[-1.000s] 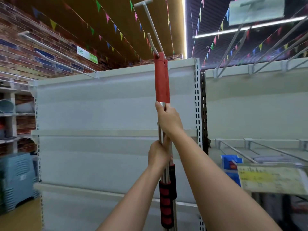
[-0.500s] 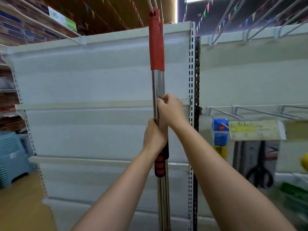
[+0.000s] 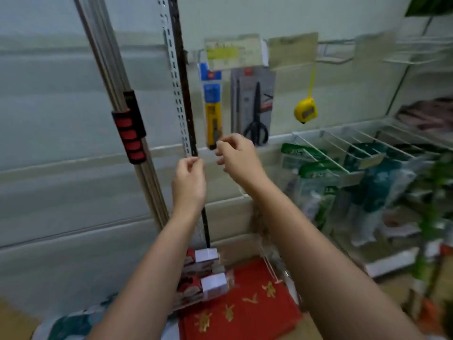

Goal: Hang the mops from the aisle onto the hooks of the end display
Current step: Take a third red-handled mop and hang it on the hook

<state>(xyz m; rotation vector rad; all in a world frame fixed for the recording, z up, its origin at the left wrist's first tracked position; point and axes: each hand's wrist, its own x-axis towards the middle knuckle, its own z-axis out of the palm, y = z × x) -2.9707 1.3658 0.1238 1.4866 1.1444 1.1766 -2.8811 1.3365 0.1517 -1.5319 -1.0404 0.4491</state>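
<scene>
Two mop poles (image 3: 107,69) of bare metal hang side by side against the pale end display panel (image 3: 49,114), slanting down to the right, each with a black and red foam grip (image 3: 130,133). Their tops and the hooks are out of frame above; their mop heads are hidden behind my left arm. My left hand (image 3: 188,180) is to the right of the poles, apart from them, fingers loosely curled around nothing. My right hand (image 3: 236,155) is beside it, fingers half curled and empty, in front of the slotted upright (image 3: 181,99).
Right of the upright hang a yellow utility knife (image 3: 213,116), packed scissors (image 3: 255,111) and a yellow tape measure (image 3: 306,110). White wire hooks (image 3: 343,148) hold green packets at the right. Below lie small red and white boxes (image 3: 203,273) and a red cloth (image 3: 242,305).
Both hands have let go of the mop poles and dropped away to the right. My view has swung down and right; the poles now hang on their own at the left.
</scene>
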